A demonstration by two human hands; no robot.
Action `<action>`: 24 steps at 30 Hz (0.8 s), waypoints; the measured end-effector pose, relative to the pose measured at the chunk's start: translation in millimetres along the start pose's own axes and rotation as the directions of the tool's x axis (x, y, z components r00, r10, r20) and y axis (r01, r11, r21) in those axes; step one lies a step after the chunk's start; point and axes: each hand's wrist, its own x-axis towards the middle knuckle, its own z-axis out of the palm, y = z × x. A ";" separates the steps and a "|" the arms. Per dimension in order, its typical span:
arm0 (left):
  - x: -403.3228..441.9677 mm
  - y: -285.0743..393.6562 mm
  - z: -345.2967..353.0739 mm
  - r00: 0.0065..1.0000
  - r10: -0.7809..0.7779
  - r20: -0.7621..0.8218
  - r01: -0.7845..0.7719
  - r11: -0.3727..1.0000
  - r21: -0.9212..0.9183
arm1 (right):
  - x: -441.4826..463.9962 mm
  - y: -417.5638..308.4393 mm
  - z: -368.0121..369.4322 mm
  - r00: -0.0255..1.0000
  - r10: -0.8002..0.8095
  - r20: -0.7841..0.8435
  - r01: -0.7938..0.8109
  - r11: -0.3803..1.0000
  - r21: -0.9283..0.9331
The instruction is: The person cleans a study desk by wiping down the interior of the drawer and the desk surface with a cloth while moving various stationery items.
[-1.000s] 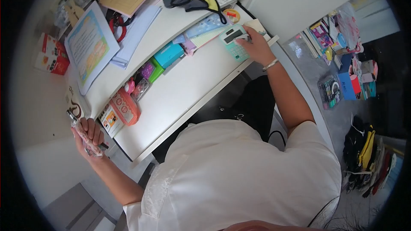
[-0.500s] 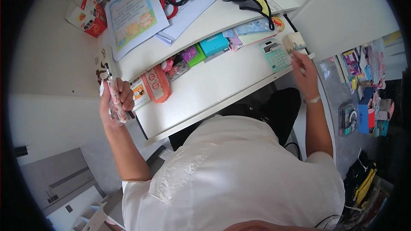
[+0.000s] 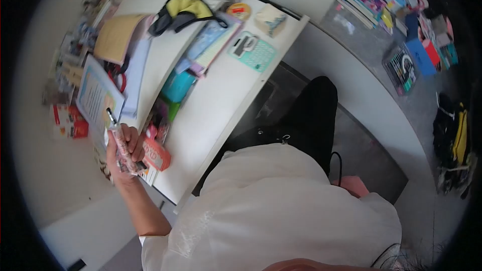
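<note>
My left hand is closed around a bundle of pink patterned pens, held upright at the left end of the open drawer. One dark pen tip rises above the rest. Just beyond the hand, an orange-red pencil case lies in the drawer. My right hand is out of view; only a bit of skin from that arm shows beside my body. At the drawer's far end are a mint-green calculator and a pale box-like block.
Papers, a brown envelope and a grey-yellow cloth item lie on the desktop. Inside the drawer sit a teal box and a round tape roll. To the right, books and a blue box rest on the floor.
My view has turned to the right, so the desk appears rotated. My right hand has left the calculator area and gone out of view. The left hand still grips the pens.
</note>
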 end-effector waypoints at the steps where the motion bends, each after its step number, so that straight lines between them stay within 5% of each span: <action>1: 13.1 2.6 8.0 1.000 -0.021 0.018 0.020 0.999 0.036 | -4.8 3.1 9.0 1.000 0.008 0.006 -0.009 0.999 0.051; 7: 106.6 3.2 67.3 0.973 -0.188 0.135 0.167 0.975 0.148 | -40.9 -3.7 47.1 0.996 0.013 0.089 -0.035 0.967 0.252; 12: 180.9 -12.1 108.0 0.965 -0.251 0.072 0.234 0.953 0.190 | -67.8 -19.0 32.8 0.986 0.019 0.168 -0.070 0.951 0.300; 24: 238.5 -4.5 139.4 0.865 -0.415 0.283 0.387 0.909 0.152 | -132.5 -10.0 12.5 0.963 0.113 0.246 -0.195 0.920 0.340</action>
